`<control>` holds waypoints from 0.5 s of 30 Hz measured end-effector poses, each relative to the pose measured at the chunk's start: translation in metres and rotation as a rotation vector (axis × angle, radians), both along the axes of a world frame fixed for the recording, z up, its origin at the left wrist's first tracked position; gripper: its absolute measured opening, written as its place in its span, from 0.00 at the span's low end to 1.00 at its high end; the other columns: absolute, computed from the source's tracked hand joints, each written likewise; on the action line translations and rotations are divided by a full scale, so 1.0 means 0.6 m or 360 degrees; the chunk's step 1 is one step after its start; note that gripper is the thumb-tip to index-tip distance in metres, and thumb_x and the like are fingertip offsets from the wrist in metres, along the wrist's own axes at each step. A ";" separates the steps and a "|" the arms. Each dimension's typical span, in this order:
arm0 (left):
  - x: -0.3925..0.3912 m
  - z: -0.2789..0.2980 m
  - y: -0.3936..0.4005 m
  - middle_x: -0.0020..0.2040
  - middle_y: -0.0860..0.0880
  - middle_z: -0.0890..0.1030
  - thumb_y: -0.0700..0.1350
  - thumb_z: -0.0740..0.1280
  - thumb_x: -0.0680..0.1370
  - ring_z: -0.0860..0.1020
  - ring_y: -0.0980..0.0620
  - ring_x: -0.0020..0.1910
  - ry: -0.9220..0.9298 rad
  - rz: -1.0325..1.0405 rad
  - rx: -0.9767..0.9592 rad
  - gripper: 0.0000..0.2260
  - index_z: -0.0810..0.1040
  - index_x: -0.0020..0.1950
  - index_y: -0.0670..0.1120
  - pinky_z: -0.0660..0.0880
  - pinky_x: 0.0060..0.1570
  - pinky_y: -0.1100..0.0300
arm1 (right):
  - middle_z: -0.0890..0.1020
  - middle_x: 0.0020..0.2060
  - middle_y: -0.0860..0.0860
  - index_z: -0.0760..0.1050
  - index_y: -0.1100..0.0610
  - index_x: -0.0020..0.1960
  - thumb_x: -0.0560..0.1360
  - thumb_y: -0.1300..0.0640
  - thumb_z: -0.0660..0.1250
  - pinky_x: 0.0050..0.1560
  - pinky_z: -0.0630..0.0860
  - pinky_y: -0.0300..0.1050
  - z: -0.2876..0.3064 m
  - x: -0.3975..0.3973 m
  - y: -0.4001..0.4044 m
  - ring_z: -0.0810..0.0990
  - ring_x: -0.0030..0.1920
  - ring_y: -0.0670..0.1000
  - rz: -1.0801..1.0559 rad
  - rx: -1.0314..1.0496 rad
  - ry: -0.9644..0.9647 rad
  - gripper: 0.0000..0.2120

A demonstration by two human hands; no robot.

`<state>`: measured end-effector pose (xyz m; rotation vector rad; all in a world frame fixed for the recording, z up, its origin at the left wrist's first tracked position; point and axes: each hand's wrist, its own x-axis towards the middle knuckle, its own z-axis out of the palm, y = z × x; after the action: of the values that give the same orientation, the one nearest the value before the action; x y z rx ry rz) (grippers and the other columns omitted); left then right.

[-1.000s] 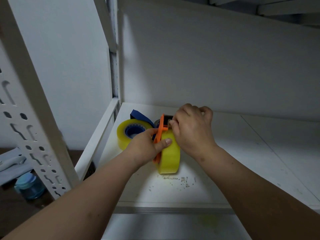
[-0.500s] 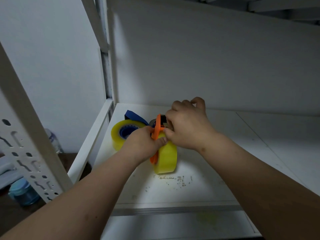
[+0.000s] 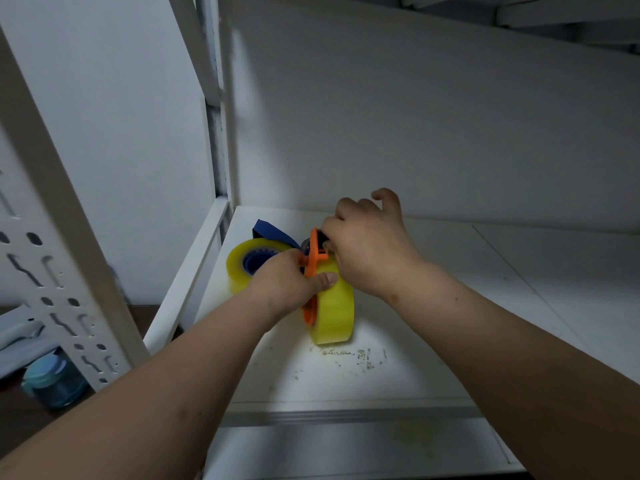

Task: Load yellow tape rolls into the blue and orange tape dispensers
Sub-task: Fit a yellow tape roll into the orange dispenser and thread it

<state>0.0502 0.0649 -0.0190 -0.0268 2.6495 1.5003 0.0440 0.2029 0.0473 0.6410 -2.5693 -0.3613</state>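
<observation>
At the centre of the frame, on a white metal shelf [image 3: 433,341], the left hand [image 3: 287,285] gripped an upright yellow tape roll [image 3: 334,313] in the orange plastic tape dispenser [image 3: 313,263], while the right hand [image 3: 369,249] pinched the dispenser's top. A second yellow roll [image 3: 239,268] on the blue plastic dispenser [image 3: 266,230] lay just to the left.

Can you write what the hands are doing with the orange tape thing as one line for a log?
left hand grips orange dispenser | right hand at its top | yellow roll on it | blue dispenser loaded
</observation>
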 end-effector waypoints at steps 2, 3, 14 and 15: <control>0.000 -0.003 -0.001 0.47 0.44 0.83 0.57 0.74 0.71 0.83 0.45 0.45 -0.0055 0.0024 0.0144 0.20 0.75 0.56 0.47 0.78 0.39 0.54 | 0.76 0.42 0.53 0.75 0.55 0.43 0.63 0.56 0.70 0.62 0.61 0.58 0.002 0.004 -0.005 0.77 0.43 0.58 0.0007 -0.0056 0.0026 0.10; 0.001 -0.005 -0.002 0.46 0.44 0.83 0.56 0.74 0.71 0.82 0.46 0.44 -0.0075 0.0047 0.0214 0.20 0.75 0.55 0.47 0.76 0.35 0.56 | 0.77 0.42 0.54 0.75 0.56 0.42 0.62 0.57 0.70 0.61 0.63 0.57 0.003 0.005 -0.006 0.77 0.43 0.59 0.0013 -0.0103 0.0031 0.10; 0.000 -0.014 -0.006 0.39 0.46 0.83 0.58 0.69 0.74 0.85 0.47 0.37 0.0094 0.0099 0.0190 0.17 0.78 0.53 0.46 0.72 0.32 0.59 | 0.78 0.43 0.56 0.76 0.57 0.44 0.71 0.58 0.68 0.60 0.66 0.56 0.016 0.002 0.007 0.78 0.43 0.60 0.0347 -0.0058 0.0096 0.04; 0.002 -0.014 -0.006 0.42 0.46 0.84 0.59 0.67 0.75 0.85 0.47 0.39 0.0084 0.0073 0.0153 0.18 0.78 0.56 0.47 0.73 0.35 0.58 | 0.78 0.43 0.57 0.76 0.57 0.45 0.73 0.55 0.65 0.55 0.67 0.53 0.022 -0.001 0.008 0.78 0.43 0.61 0.0322 -0.0032 0.0054 0.06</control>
<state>0.0515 0.0613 -0.0277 -0.0417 2.6308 1.6637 0.0436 0.2077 0.0605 0.8706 -2.4456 -0.2759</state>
